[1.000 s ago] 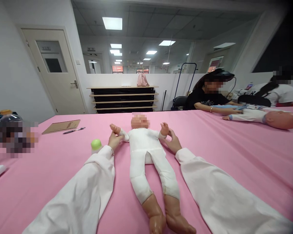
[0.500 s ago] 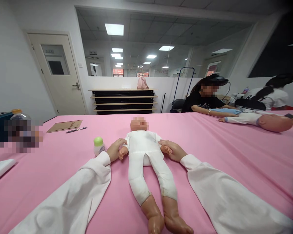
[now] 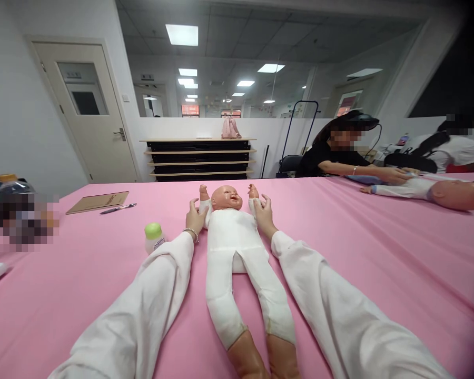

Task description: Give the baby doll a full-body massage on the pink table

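A baby doll (image 3: 237, 231) with a white cloth body lies on its back, head away from me and legs toward me. Both its arms point up beside its head. On the left, my left hand (image 3: 196, 216) is closed around the doll's upper arm, with a beaded bracelet at my wrist. My right hand (image 3: 264, 217) grips the other arm from the right, its fingers curled and partly raised. A small bottle with a green cap (image 3: 154, 237) stands left of my left sleeve.
The table has a pink cloth (image 3: 339, 237). A brown notebook (image 3: 98, 201) and a pen (image 3: 118, 208) lie at the far left, near a bottle with an orange cap (image 3: 13, 184). At the right, a person (image 3: 335, 152) handles another doll (image 3: 454, 193).
Both my hands have moved up and inward with the doll's arms, which lay down by its sides and now point up beside its head. The co-worker's hand has moved over the other doll.
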Tool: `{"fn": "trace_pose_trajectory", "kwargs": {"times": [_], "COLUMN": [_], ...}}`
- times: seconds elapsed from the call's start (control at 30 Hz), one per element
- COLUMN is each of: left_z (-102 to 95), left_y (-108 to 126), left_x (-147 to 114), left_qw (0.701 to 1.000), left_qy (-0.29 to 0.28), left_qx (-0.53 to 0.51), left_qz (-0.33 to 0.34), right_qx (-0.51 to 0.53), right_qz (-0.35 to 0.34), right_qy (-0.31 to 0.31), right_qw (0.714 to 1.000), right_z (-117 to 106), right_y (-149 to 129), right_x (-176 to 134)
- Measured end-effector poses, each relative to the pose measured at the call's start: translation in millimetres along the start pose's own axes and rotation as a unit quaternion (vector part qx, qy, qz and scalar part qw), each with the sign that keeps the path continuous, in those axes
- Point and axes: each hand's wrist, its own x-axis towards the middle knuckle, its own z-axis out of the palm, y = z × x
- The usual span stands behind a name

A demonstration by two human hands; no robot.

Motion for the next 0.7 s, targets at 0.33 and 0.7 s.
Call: {"fn": "trace_pose_trajectory", "kwargs": {"times": [0.33, 0.7], "left_z": [3.7, 1.6], "left_y": [-16, -18], "left_x": [16, 1], "left_qw": [0.973, 0.991], "left_qy": [-0.04, -0.005], "left_qx": [0.218, 0.124], "left_qz": [-0.069, -0.052], "right_qx": [-0.13, -0.141], "right_qz": [0.011, 0.0], "right_qy": [-0.019, 0.051], "right_qw": [0.991, 0.989], "right_z": [8, 0], "right_y": [54, 22], "right_x": [22, -7]}}
